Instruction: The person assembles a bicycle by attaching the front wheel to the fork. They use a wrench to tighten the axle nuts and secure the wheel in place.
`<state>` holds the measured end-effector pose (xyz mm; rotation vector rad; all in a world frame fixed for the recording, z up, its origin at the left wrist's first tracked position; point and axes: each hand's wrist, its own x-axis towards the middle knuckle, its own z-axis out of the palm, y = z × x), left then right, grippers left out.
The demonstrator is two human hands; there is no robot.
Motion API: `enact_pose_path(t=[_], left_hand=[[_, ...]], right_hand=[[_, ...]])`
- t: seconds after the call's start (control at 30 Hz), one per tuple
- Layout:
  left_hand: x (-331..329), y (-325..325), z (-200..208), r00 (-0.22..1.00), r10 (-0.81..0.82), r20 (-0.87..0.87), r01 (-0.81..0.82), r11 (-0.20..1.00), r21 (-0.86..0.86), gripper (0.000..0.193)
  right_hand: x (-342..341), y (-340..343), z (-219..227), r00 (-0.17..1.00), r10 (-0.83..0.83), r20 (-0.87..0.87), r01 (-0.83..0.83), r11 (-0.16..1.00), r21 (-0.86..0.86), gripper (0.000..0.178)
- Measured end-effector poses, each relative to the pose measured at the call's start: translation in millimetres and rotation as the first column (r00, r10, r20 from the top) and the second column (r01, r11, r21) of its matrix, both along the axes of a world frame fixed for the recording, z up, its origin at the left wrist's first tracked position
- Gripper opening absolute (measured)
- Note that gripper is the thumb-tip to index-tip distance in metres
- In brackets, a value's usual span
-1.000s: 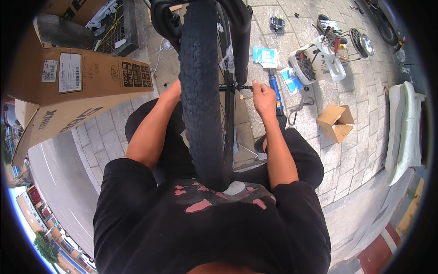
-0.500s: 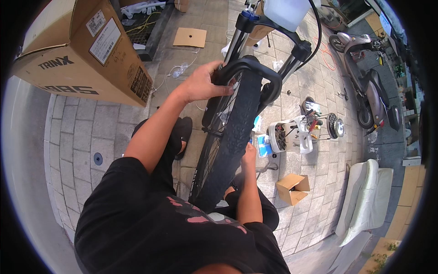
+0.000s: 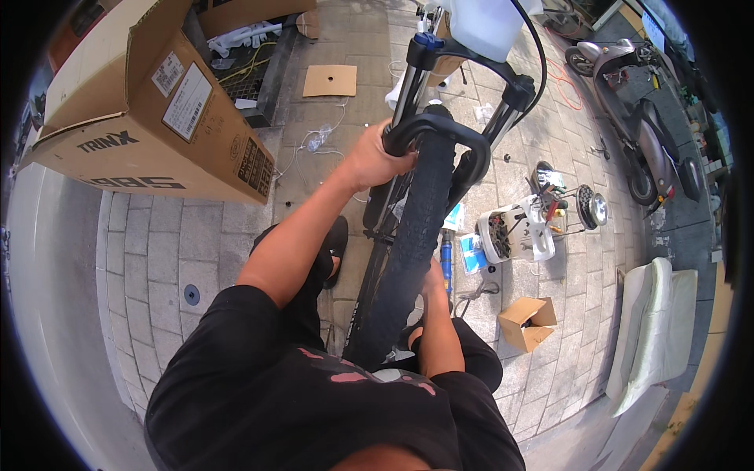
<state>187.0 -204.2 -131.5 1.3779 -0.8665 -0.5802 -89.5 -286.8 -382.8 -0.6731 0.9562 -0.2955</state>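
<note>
A bicycle front wheel with a knobby black tyre [image 3: 418,231] stands upright before me, set in a black suspension fork [image 3: 477,141]. My left hand [image 3: 378,161] is wrapped round the fork's left leg, just below its arch, thumb toward the tyre. Low on the tyre's right side is my right hand [image 3: 433,279]; the tyre hides its fingers. Close beside that hand is a blue, tube-shaped tool [image 3: 446,263]; whether the hand touches it I cannot tell. White wrapping [image 3: 483,27] covers part of the bike above the fork.
A large cardboard box [image 3: 177,149] stands at the left. To the right are a white tool caddy [image 3: 538,239], a small open carton [image 3: 526,323] and a white padded sheet [image 3: 652,337]. A scooter [image 3: 628,110] is parked at the far right. Cardboard [image 3: 330,81] lies ahead.
My view has shifted, so most things sit further right. My left hand has closed more fully round the fork leg. The blue tool beside my right hand now shows more.
</note>
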Motion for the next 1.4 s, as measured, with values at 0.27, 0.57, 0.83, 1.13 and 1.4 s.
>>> enact_pose_path(t=[0.27, 0.57, 0.83, 1.13, 1.4], left_hand=[[4, -1, -5, 0.997, -0.005, -0.072, 0.002, 0.999, -0.035, 0.024], [6, 0, -6, 0.997, -0.014, -0.082, 0.014, 1.0, -0.002, 0.024], [0, -8, -12, 0.998, -0.03, -0.064, 0.026, 0.998, -0.064, 0.019], [3, -4, -11, 0.988, -0.024, -0.153, 0.013, 0.998, -0.069, 0.025], [-1, -7, -13, 0.993, 0.054, -0.101, -0.064, 0.993, -0.098, 0.034]], right_hand=[[1, 2, 15, 0.994, 0.011, -0.113, -0.052, 0.927, -0.371, 0.047], [-3, -2, 1, 0.996, 0.081, -0.049, -0.092, 0.957, -0.276, 0.043], [-3, 8, -9, 0.998, 0.053, -0.019, -0.053, 0.998, 0.019, 0.043], [-4, -1, -5, 0.984, 0.027, -0.175, -0.108, 0.873, -0.476, 0.043], [1, -12, 77, 0.773, -0.111, -0.625, -0.593, 0.226, -0.773, 0.053]])
